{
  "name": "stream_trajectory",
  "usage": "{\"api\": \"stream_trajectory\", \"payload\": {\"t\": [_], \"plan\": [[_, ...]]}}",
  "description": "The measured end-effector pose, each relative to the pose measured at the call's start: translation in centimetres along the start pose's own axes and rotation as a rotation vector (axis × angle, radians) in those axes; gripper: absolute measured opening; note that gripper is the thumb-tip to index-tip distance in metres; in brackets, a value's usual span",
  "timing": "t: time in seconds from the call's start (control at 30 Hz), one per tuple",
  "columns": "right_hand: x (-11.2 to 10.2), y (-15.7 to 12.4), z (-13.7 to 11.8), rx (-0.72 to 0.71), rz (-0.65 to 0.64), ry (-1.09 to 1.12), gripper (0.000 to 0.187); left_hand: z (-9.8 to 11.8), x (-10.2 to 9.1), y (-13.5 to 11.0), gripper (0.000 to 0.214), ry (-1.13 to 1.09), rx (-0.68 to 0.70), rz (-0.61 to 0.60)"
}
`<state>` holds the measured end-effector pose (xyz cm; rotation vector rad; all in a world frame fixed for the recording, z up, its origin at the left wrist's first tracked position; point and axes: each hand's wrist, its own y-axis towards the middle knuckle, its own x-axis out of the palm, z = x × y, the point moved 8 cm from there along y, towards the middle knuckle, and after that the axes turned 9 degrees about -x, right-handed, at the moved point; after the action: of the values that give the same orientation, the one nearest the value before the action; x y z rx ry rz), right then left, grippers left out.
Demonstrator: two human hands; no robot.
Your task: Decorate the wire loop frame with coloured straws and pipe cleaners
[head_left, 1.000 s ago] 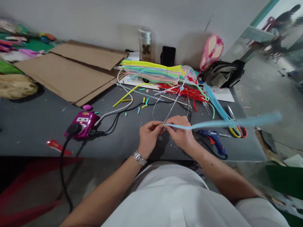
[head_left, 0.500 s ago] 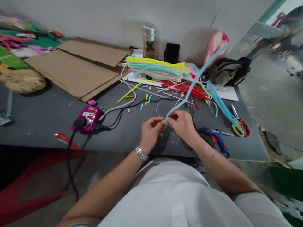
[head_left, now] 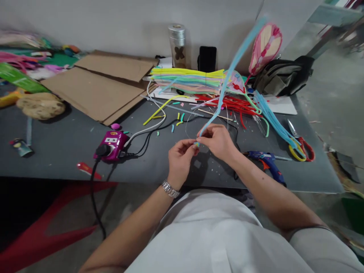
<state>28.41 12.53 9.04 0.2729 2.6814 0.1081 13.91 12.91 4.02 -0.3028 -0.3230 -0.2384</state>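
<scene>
A long light blue pipe cleaner (head_left: 224, 89) rises from my fingers, bent partway and leaning up to the right. My right hand (head_left: 217, 141) pinches it near its lower end. Closed thumb to forefinger, my left hand (head_left: 182, 157) grips a small blue and yellow piece (head_left: 196, 144), whose shape is mostly hidden by the fingertips. The pipe cleaner's lower end meets this piece, and both hands nearly touch above the table's front part. A blue glue gun (head_left: 265, 161) lies right of my right hand.
Scissors (head_left: 303, 148) and blue pipe cleaners (head_left: 274, 119) lie at the right. Red pipe cleaners (head_left: 233, 104) and a multicoloured bundle (head_left: 187, 81) are behind my hands. A purple power socket (head_left: 112, 144) with cables, cardboard (head_left: 93, 87) and a flask (head_left: 178, 45) stand left and back.
The camera view has shifted, so the table items appear displaced. The blue pipe cleaner stands a little steeper and shows a sharper bend. Both hands keep their pinch.
</scene>
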Motion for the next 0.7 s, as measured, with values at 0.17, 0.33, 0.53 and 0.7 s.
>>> {"api": "stream_trajectory", "payload": {"t": [0.17,0.33,0.53,0.7], "plan": [[0.2,-0.4,-0.7,-0.017,0.045,0.032,0.004,-0.1,-0.1,-0.3,0.022,-0.050,0.019,0.054],[0.4,-0.4,-0.8,-0.038,0.092,0.071,0.006,-0.1,-0.3,-0.2,0.028,-0.086,0.085,0.112],[0.5,-0.4,-1.1,0.012,0.104,0.083,0.006,1.0,-0.5,-0.1,0.034,0.021,0.172,0.170],[1.0,-0.4,-1.1,0.026,0.097,0.095,0.006,1.5,-0.7,-0.2,0.034,0.118,0.209,0.211]]}}
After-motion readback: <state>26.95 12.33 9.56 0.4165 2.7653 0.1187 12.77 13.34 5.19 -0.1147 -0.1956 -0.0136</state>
